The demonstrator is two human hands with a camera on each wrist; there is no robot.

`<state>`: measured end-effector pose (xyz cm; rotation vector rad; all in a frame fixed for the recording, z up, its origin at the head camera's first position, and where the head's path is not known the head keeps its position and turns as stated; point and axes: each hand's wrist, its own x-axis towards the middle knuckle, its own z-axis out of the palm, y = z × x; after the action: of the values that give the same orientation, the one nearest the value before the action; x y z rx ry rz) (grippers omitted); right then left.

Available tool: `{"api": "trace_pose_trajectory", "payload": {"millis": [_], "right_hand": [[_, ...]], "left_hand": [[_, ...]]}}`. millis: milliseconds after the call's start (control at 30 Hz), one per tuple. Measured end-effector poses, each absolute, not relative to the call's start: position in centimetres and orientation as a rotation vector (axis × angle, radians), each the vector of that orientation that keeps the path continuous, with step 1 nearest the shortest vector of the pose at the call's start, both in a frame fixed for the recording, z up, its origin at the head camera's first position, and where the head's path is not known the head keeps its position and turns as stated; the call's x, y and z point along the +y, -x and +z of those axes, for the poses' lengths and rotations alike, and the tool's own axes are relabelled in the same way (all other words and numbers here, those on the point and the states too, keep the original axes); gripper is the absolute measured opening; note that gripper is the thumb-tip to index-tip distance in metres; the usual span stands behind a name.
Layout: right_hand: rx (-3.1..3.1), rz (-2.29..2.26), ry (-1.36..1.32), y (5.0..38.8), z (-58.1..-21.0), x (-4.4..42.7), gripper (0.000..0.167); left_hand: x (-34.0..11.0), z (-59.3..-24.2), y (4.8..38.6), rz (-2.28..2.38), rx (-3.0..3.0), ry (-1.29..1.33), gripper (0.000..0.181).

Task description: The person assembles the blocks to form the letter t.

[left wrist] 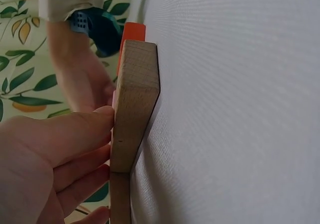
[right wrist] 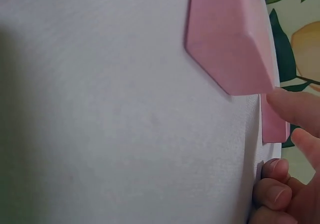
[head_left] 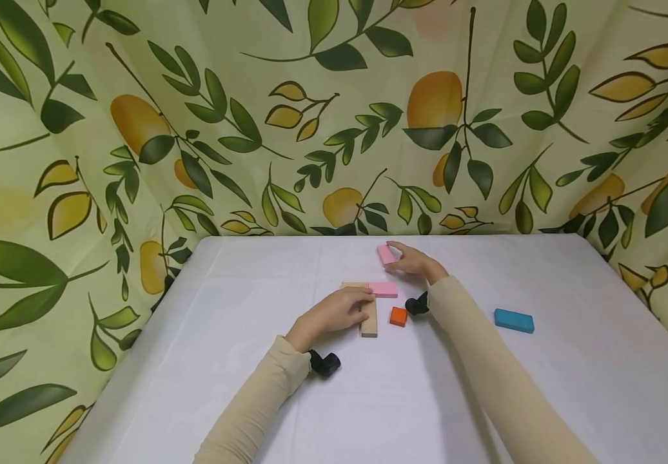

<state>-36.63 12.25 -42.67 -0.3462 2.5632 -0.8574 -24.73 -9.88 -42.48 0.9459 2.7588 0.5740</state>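
My left hand (head_left: 340,310) rests its fingertips on two light wooden blocks, set at a corner. One wooden block (head_left: 369,319) points toward me; the other (head_left: 353,285) lies crosswise behind it, partly hidden by the hand. In the left wrist view, thumb and fingers touch the top of the wooden block (left wrist: 135,99). A pink block (head_left: 384,290) continues the crosswise row on the right. Farther back, my right hand (head_left: 415,261) pinches a second pink block (head_left: 386,255) between thumb and index finger. In the right wrist view, that block (right wrist: 273,121) shows by the thumb.
A small orange block (head_left: 398,316) sits right of the wooden block pointing toward me. Farther right lies a blue block (head_left: 514,320). White cloth (head_left: 224,361) covers the table, and a leaf-patterned curtain (head_left: 287,148) hangs behind its back edge. Each wrist wears a black camera.
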Motion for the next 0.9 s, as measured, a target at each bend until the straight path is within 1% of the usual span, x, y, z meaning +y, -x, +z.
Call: {"api": "trace_pose_trajectory", "payload": {"millis": [333,600,900], "right_hand": [[2.541,-0.903,0.311,36.7,-42.8,12.6,0.072],[2.526,-0.933,0.353,36.7,-42.9,13.1,0.074],[2.595,-1.014,0.373,37.0,-43.6,13.4,0.066]], "left_hand": [[-9.8,-42.2,24.6,0.599,2.744,-0.931,0.039],[-9.8,-42.4,24.7,0.607,2.749,-0.925,0.039],[-9.8,-42.2,24.5,0.585,2.756,-0.934,0.039]]}}
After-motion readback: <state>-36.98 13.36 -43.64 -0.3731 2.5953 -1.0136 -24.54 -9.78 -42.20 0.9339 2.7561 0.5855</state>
